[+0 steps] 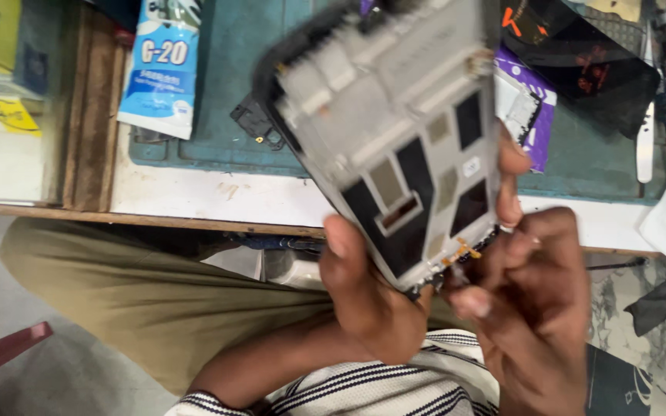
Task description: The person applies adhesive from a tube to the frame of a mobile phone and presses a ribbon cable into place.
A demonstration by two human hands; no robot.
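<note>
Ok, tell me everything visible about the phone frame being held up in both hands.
The phone frame is a flat grey, metal-looking midplate with black rectangular cut-outs, tan pads and small orange flex bits at its lower edge; a dark rim runs along its upper left. It is stripped, tilted diagonally, and slightly blurred, held above the table edge. The left hand holds its lower edge with the thumb on the face; the right hand touches the lower right corner.
</note>
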